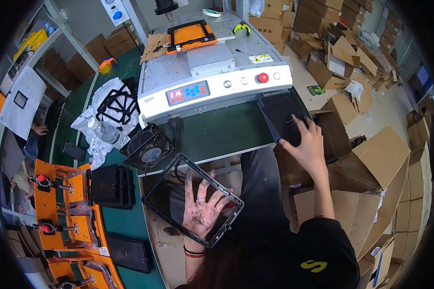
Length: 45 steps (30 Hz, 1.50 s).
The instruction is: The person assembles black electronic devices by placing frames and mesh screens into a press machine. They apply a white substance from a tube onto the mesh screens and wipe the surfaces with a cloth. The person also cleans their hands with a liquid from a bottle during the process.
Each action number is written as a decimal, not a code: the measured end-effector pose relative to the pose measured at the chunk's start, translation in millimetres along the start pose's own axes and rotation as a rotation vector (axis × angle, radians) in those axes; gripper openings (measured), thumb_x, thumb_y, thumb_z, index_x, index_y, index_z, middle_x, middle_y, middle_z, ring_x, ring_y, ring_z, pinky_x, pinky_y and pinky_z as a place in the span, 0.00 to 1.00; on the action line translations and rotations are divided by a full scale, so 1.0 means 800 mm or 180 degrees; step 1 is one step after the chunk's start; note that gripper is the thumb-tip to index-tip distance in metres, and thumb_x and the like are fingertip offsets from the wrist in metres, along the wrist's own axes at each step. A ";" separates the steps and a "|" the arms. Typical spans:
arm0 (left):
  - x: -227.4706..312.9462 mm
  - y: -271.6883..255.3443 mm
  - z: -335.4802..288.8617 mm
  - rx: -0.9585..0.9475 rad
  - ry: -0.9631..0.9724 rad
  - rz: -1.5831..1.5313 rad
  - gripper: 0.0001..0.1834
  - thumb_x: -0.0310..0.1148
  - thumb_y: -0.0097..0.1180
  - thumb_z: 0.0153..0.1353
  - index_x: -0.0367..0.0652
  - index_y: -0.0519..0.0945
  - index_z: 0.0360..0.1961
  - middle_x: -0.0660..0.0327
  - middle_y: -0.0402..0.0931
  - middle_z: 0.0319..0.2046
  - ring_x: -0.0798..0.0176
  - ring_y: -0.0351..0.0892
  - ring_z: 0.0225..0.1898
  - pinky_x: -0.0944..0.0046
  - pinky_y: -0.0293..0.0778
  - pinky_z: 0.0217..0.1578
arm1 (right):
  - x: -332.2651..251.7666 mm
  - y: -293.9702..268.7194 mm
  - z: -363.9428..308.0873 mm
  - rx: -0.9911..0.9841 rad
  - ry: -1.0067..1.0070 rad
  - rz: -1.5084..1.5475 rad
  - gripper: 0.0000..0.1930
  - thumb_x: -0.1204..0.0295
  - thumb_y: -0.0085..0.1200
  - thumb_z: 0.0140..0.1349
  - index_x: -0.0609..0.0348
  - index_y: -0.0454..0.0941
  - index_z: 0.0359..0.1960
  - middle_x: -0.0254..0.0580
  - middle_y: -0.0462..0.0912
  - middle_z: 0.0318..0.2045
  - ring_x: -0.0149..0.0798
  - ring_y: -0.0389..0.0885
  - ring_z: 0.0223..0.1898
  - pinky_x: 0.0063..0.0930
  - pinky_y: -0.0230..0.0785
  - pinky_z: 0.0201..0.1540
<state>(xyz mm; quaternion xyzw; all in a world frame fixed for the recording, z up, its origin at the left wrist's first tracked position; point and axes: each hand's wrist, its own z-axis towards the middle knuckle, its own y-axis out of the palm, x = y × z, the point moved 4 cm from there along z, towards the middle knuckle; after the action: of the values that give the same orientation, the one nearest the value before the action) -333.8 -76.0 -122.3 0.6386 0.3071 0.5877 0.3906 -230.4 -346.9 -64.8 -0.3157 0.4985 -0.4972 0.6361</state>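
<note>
My left hand (pixel 203 212), palm up and fingers spread, bears a black rectangular frame (pixel 168 210) with screw tabs along its rim. The palm and fingers show through the middle of the frame, and dark specks cover the skin. At the bench's right end, my right hand (pixel 307 144) lies on a stack of black flat panels (pixel 280 111). Its thumb sits at the near edge of the top panel, and its fingertips touch the upper face.
A white machine (pixel 217 91) with an orange fixture (pixel 192 36) stands ahead. Left of it are a cooling fan (pixel 149 148), a plastic bottle (pixel 109 134), loose black frames (pixel 118 106), stacked black panels (pixel 112 187) and orange clamp jigs (pixel 77 189). Cardboard boxes (pixel 366 164) crowd the right.
</note>
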 end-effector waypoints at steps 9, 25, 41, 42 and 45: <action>0.017 0.017 0.015 -0.0468 0.0846 0.0336 0.66 0.72 0.57 0.35 0.58 0.34 0.67 0.47 0.39 0.66 0.34 0.53 0.60 0.44 0.53 0.61 | -0.088 -0.037 -0.032 -0.1378 -0.0937 0.3569 0.37 0.61 0.65 0.38 0.64 0.69 0.53 0.57 0.68 0.53 0.49 0.66 0.56 0.39 0.56 0.59; 0.010 0.017 -0.008 -0.0116 0.0683 0.0783 0.65 0.79 0.45 0.36 0.44 0.43 0.67 0.47 0.44 0.65 0.47 0.48 0.66 0.51 0.49 0.64 | -0.209 -0.018 -0.113 -0.0644 -0.1967 0.2371 0.38 0.65 0.66 0.29 0.57 0.74 0.51 0.61 0.63 0.55 0.57 0.62 0.54 0.47 0.55 0.56; 0.006 0.012 -0.011 0.0019 0.0572 0.1025 0.64 0.82 0.38 0.37 0.45 0.43 0.67 0.48 0.44 0.66 0.48 0.45 0.67 0.50 0.47 0.65 | -0.216 -0.011 -0.121 -0.0791 -0.1910 0.2014 0.37 0.61 0.66 0.36 0.55 0.71 0.54 0.63 0.61 0.55 0.60 0.59 0.54 0.51 0.55 0.55; 0.005 0.009 -0.012 0.0052 0.0549 0.1049 0.65 0.82 0.38 0.37 0.45 0.43 0.67 0.48 0.44 0.66 0.48 0.45 0.67 0.50 0.47 0.65 | -0.217 -0.011 -0.120 -0.0831 -0.1911 0.1988 0.36 0.61 0.66 0.37 0.54 0.71 0.54 0.63 0.61 0.55 0.60 0.59 0.54 0.51 0.54 0.55; 0.005 0.014 -0.009 0.0109 0.0722 0.0939 0.65 0.82 0.36 0.36 0.46 0.43 0.67 0.49 0.43 0.66 0.48 0.44 0.67 0.49 0.47 0.64 | -0.218 -0.018 -0.117 -0.0615 -0.2119 0.1244 0.33 0.60 0.65 0.41 0.54 0.72 0.53 0.60 0.59 0.56 0.60 0.57 0.56 0.50 0.52 0.57</action>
<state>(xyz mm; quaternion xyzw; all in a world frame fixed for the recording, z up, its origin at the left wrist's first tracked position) -341.0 -77.0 -110.7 0.6128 0.2622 0.7015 0.2521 -325.5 -177.0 -24.5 -0.4172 0.3602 -0.1880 0.8129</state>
